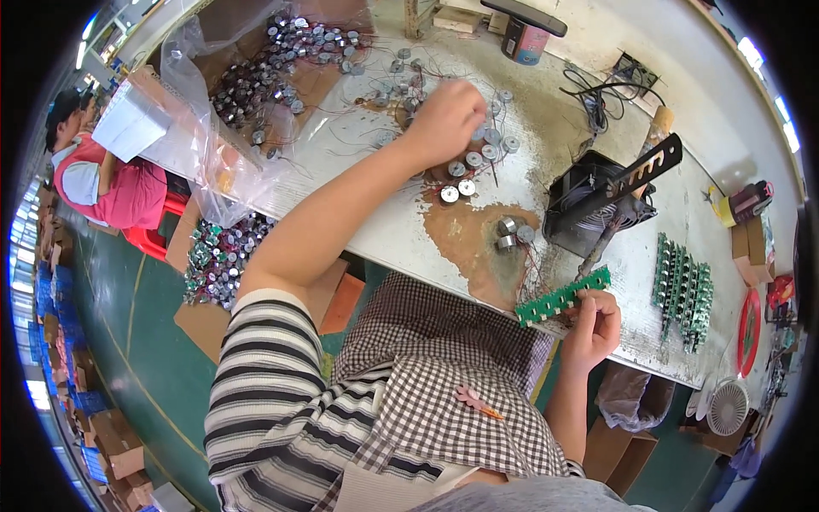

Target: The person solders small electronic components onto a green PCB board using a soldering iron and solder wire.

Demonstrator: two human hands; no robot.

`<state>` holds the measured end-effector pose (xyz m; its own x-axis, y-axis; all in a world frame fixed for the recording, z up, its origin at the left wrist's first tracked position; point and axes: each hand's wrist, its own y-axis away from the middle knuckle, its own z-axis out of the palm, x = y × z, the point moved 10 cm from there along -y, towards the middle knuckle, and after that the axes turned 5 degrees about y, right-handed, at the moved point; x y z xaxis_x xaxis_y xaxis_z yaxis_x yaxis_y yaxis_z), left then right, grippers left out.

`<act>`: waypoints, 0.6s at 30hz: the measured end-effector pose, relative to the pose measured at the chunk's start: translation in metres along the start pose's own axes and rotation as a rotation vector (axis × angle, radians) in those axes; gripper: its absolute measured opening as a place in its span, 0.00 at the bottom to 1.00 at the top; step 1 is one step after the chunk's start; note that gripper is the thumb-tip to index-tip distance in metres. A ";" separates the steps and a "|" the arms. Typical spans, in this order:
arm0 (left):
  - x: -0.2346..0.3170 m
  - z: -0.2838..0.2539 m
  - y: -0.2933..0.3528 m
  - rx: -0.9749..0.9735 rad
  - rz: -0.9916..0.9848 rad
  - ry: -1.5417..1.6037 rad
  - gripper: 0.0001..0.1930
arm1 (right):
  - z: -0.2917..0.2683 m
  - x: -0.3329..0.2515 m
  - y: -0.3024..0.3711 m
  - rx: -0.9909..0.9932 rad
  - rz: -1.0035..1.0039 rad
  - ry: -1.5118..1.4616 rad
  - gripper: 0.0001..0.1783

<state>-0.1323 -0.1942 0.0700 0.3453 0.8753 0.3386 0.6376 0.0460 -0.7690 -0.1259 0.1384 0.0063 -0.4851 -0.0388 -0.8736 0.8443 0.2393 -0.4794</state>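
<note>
My left hand (pixel 450 121) reaches across the bench with its fingers curled together among small round metal motors (pixel 474 160) with thin wires. Whatever its fingertips grip is hidden. At the bench's front edge, my right hand (pixel 595 331) pinches a green circuit board strip (pixel 559 300) between thumb and fingers. The strip is tilted, its right end higher. Just beyond it, a few more motors (pixel 507 234) sit on a brown worn patch. To the right, several green circuit board strips (pixel 682 294) lie side by side.
A black fan (pixel 573 192) with a slotted bar (pixel 644 171) across it stands behind the strip. Loose motors (pixel 320 41) fill a carton at the far left. Below the bench's left edge is another box of parts (pixel 223 260). A coworker (pixel 107 183) sits at left.
</note>
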 end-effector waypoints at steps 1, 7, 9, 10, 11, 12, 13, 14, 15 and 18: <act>0.011 -0.019 -0.005 0.149 0.049 -0.028 0.04 | -0.001 0.001 0.000 0.004 0.019 0.000 0.03; 0.020 -0.031 0.035 0.441 -0.637 0.828 0.04 | -0.002 0.001 -0.002 -0.003 0.016 0.030 0.03; 0.032 -0.015 0.059 0.351 -0.717 0.737 0.04 | -0.002 0.001 -0.002 -0.010 0.006 0.035 0.03; 0.040 -0.006 0.069 0.269 -0.752 0.711 0.04 | -0.003 0.002 -0.001 -0.007 0.004 0.036 0.03; 0.052 -0.008 0.073 0.222 -0.754 0.628 0.03 | -0.003 0.002 -0.001 -0.006 0.003 0.039 0.03; 0.051 -0.005 0.078 0.204 -0.756 0.637 0.03 | -0.002 0.004 -0.001 -0.019 0.008 0.010 0.03; 0.060 -0.012 0.078 0.173 -0.578 0.391 0.03 | -0.002 0.002 -0.001 -0.028 -0.009 0.021 0.03; 0.074 -0.018 0.075 0.142 -0.391 0.151 0.04 | 0.000 -0.001 -0.002 -0.036 -0.027 0.031 0.02; 0.079 -0.017 0.076 0.097 -0.317 0.016 0.05 | 0.000 -0.002 -0.002 -0.032 -0.017 0.016 0.02; 0.097 -0.025 0.070 0.143 -0.248 0.016 0.05 | 0.004 -0.006 -0.004 -0.084 -0.024 -0.019 0.03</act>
<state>-0.0371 -0.1187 0.0629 0.2026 0.8214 0.5332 0.6010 0.3256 -0.7299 -0.1252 0.1342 0.0126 -0.4996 -0.0641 -0.8639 0.8102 0.3183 -0.4922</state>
